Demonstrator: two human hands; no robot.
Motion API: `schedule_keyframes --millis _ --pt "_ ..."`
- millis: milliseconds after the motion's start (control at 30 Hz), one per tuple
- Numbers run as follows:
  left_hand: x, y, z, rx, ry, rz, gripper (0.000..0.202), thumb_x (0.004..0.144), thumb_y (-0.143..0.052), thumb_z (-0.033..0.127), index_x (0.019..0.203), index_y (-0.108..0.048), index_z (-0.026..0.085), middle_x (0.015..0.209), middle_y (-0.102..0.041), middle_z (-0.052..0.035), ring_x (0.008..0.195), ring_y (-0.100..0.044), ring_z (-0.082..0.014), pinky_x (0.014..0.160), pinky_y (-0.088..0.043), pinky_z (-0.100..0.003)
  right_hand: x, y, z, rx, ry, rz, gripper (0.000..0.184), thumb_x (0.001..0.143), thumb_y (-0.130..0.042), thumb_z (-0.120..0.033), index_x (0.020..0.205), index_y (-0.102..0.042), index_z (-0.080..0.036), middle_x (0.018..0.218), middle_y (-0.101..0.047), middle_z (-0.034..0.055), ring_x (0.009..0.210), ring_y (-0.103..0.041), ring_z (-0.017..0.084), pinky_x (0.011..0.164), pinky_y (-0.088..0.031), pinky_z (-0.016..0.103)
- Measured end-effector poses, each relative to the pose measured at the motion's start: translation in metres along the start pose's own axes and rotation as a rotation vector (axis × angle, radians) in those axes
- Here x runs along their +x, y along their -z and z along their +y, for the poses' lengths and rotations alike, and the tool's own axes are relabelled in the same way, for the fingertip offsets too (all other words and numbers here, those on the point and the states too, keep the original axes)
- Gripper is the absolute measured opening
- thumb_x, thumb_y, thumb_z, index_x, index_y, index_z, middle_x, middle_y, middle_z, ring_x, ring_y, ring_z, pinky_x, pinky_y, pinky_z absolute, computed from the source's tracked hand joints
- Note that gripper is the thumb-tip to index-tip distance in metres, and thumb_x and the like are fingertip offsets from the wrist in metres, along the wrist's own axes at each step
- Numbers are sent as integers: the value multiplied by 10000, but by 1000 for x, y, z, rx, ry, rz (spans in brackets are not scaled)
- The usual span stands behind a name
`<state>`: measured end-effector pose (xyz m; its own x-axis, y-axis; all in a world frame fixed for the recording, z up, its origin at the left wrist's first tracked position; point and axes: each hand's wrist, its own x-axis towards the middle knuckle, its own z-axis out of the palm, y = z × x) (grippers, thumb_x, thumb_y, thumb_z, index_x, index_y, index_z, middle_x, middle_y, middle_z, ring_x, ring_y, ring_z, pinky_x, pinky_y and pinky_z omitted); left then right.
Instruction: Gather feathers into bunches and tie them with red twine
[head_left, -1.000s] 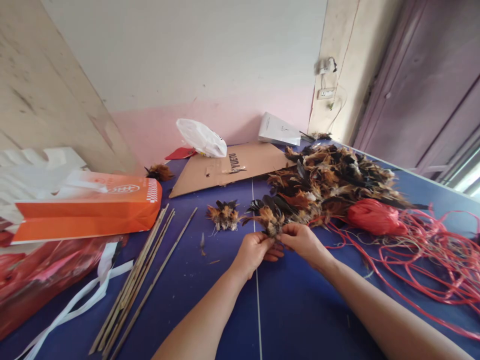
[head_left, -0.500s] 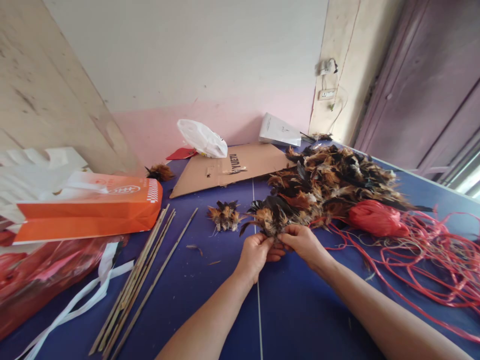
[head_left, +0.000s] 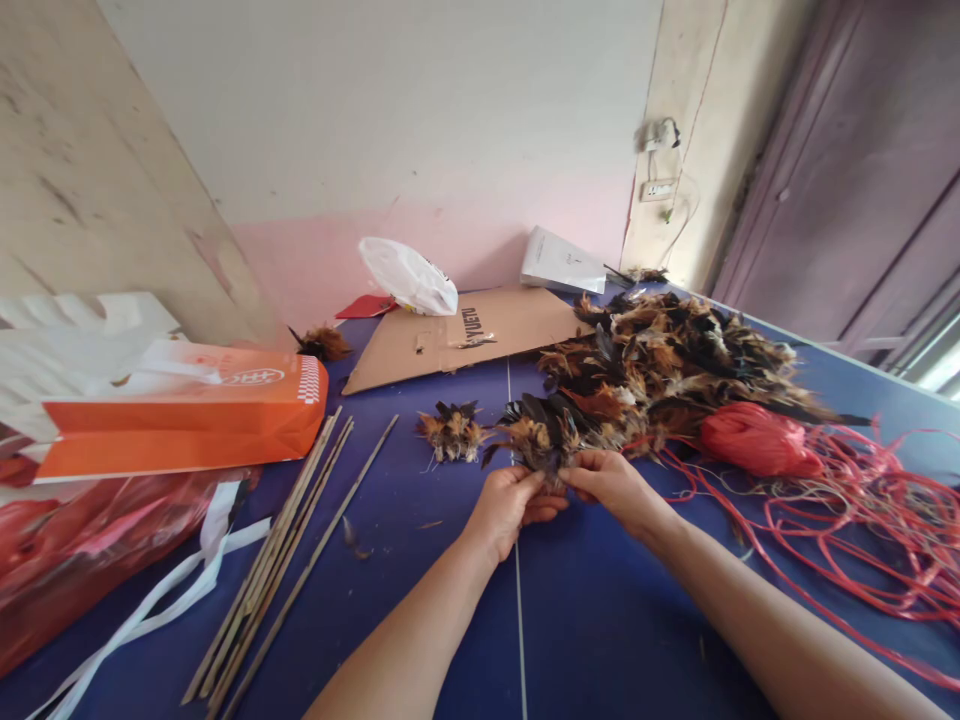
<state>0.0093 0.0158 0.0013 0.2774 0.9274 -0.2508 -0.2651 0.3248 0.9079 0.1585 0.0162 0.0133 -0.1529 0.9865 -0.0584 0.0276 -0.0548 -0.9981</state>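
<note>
Both my hands hold one bunch of brown and black feathers (head_left: 541, 430) by its lower end, over the middle of the blue table (head_left: 592, 620). My left hand (head_left: 510, 505) is closed, thumb and fingers pinching the quills. From the other side, my right hand (head_left: 611, 482) pinches the same bunch; its fingertips are partly hidden. A smaller feather bunch (head_left: 452, 432) lies just to the left. Right behind my hands spreads a large heap of loose feathers (head_left: 675, 350). Beside it are a ball of red plastic twine (head_left: 754, 438) and its tangled strands (head_left: 840, 540).
Several thin sticks (head_left: 274, 550) lie at the left, beside an orange paper bag (head_left: 187, 430) and red plastic wrapping (head_left: 97, 550). A cardboard sheet (head_left: 420, 350) with a white plastic bag (head_left: 409, 275) on it is at the back, near a white box (head_left: 562, 262).
My hands stay in nearly the same place, still pinching the feather bunch. A small loose feather on the table has shifted left towards the sticks. The view has moved slightly.
</note>
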Motion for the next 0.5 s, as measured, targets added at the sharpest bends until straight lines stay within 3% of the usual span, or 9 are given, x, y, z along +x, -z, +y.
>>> schedule_keyframes --millis 300,500 --pt "-5 -4 0 57 26 -95 136 754 -574 211 766 -613 81 785 -685 -137 621 -652 -151 519 -499 -190 -3 -3 -1 -110 18 73 176 619 -596 -271 530 -502 -151 445 -446 -56 436 -358 64 438 -264 214" --pt "-5 -6 1 15 57 -73 101 750 -583 175 747 -626 84 760 -682 -120 597 -641 -132 524 -494 -184 -1 -4 0 -83 25 65 176 615 -602 -280 528 -517 -153 464 -470 -47 450 -371 69 448 -275 216"
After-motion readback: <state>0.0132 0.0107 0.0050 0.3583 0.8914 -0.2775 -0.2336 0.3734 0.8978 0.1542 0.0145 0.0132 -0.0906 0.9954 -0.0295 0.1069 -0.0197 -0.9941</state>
